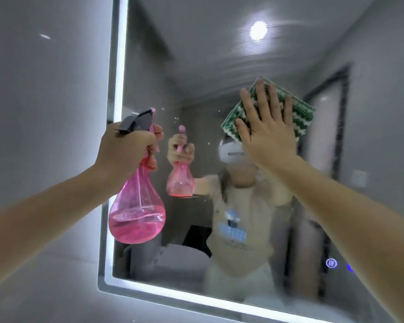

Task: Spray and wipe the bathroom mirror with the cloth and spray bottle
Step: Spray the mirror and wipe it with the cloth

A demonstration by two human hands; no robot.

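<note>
While my right hand (267, 131) presses the cloth (301, 113) flat-fingered on the mirror (196, 66), my left hand (128, 148) grips the spray bottle (137, 213); a careless squeeze could respray wiped glass.

one head view, tilted, close up to the mirror (219, 66), facing it

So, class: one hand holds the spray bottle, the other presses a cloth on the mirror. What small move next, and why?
Probably sweep the cloth leftward: the right hand already presses it flat on the mirror, and droplets sit there.
</note>
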